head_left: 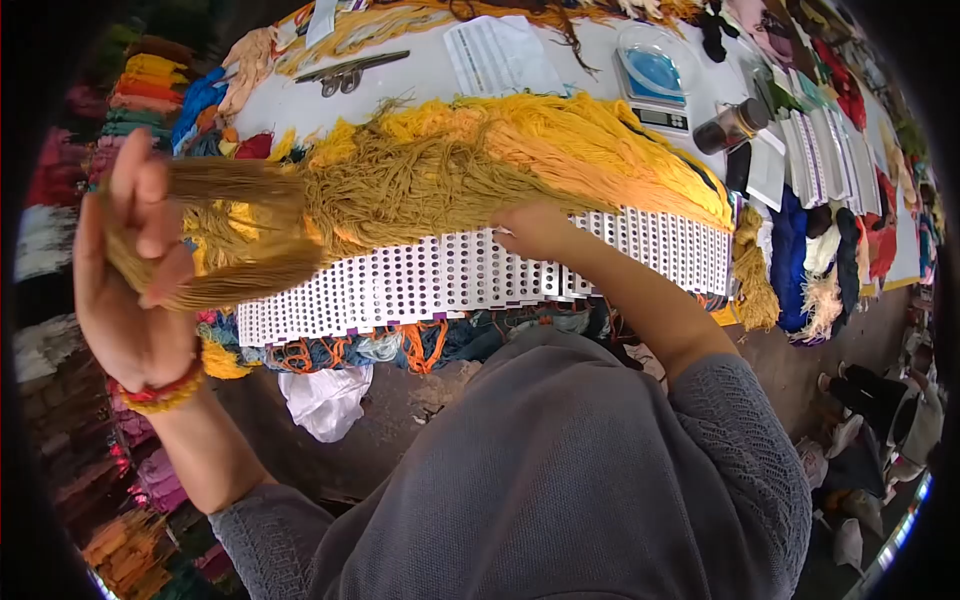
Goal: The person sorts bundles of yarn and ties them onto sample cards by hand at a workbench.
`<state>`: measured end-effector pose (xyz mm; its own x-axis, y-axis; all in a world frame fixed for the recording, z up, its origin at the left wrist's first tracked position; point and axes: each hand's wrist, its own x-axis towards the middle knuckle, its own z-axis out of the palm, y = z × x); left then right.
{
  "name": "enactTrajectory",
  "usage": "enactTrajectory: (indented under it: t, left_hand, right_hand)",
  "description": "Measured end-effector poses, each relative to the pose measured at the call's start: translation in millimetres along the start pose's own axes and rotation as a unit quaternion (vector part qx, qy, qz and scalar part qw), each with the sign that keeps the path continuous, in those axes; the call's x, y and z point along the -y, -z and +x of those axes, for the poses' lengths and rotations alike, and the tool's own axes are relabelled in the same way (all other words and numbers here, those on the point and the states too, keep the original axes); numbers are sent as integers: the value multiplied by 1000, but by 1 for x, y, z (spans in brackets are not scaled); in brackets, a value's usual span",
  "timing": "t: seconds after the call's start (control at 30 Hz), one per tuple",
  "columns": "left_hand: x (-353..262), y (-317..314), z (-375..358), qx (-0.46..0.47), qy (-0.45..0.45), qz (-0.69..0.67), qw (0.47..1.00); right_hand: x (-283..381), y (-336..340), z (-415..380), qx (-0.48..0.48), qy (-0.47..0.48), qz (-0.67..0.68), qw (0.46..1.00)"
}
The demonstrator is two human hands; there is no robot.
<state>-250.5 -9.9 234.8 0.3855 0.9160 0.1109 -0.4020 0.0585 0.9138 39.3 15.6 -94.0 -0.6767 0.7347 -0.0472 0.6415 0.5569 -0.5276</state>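
Raised at the left, my left hand (145, 270) has a looped skein of olive-brown yarn (250, 285) hooked in its curled fingers. The skein stretches right toward a heap of olive yarn (420, 185) lying over orange and yellow yarn (590, 135). At the lower edge of that heap rests my right hand (535, 232), closed at the yarn; what its fingers grip is hidden. Beneath it spreads a long row of white cards with dark round holes (470, 270).
Behind the yarn are a metal clip (350, 75), a paper sheet (500, 55), a scale with a round dish (655, 85) and a dark jar (730, 125). Coloured skeins (790, 250) hang at the right. A white plastic bag (328, 402) lies below the table's near edge.
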Motion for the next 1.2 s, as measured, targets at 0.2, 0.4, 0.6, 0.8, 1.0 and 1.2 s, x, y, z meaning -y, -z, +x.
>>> enactTrajectory:
  t: [0.2,0.4,0.6,0.8,1.0,1.2]
  left_hand:
    - [128,-64,24,-40,134,82,987]
    - [209,-119,35,-14,234,-83,969]
    - [242,-183,40,-20,221,-75,972]
    - [254,-228,41,-51,242,-89,965]
    - [268,-267,36,-55,258,-119,957]
    - [287,-289,31,-66,265,-132,953]
  right_hand:
    - [36,90,-47,-174,-110,251,946]
    - [79,122,-97,-251,-93,515,814]
    - [57,120,-154,-294,-144,562,759]
    - [39,143,-213,-233,-148,706,652]
    - [35,149,-243,-261,-164,646,698]
    - [17,136,-263,-219,-151,575,773]
